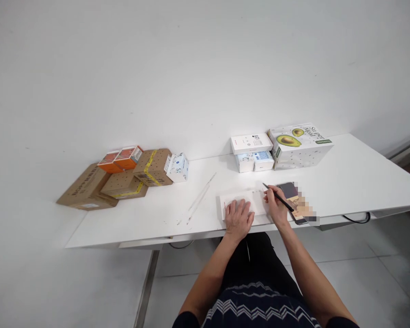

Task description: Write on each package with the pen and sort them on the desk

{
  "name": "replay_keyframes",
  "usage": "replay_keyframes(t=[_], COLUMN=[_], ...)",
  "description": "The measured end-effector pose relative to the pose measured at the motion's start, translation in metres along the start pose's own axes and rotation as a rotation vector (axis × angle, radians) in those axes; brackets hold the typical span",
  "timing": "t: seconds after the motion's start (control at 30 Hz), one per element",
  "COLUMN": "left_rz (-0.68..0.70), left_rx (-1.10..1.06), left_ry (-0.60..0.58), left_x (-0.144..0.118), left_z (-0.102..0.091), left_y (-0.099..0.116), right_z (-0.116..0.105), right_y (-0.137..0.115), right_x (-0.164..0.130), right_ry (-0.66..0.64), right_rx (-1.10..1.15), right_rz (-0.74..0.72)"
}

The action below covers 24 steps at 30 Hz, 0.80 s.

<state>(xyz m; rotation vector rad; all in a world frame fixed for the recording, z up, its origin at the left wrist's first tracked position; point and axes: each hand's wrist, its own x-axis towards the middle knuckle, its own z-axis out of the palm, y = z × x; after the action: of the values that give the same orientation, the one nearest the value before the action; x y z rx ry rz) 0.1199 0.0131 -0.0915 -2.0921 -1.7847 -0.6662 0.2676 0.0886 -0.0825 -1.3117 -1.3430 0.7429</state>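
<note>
The left hand (238,217) lay flat, fingers spread and gripping nothing, on a flat white rectangular sheet of paper (248,200) that rested near the front edge of the long white table (345,177). Just right of the sheet, the right hand (276,206) pinched a slim dark pen (277,197) between its fingers, the tip angled up and back over the sheet's right end. Touching the right side of that hand, and just right of the sheet, lay a dark rectangular phone (289,190), its screen partly blurred. Behind the sheet, against the wall, stood a small stack of white and pale-blue cartons (253,152), and beside them a white box printed with avocados (299,145). Left of the sheet lay two thin white sticks (200,200), and well beyond them, at the table's left end, a heap of brown cardboard boxes (123,180) topped by small orange cartons (121,158).
</note>
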Motion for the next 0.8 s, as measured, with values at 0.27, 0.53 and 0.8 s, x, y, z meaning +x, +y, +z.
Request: replay_keyframes(t=[0.27,0.53,0.8], left_rz=[0.002,0.0,-0.017], left_rx=[0.008,0.005,0.001], left_ry=[-0.002,0.003,0.017], left_x=[0.001,0.0,0.001], left_z=[-0.004,-0.002,0.0], left_y=[-0.007,-0.007,-0.006], right_z=[-0.035,-0.042,-0.074], right_y=[0.025,0.021,0.028], right_x=[0.014,0.011,0.011], right_ry=[-0.406,-0.24,-0.101], right_rx=[-0.866,-0.966,-0.976], right_rz=[-0.373,-0.221,0.205])
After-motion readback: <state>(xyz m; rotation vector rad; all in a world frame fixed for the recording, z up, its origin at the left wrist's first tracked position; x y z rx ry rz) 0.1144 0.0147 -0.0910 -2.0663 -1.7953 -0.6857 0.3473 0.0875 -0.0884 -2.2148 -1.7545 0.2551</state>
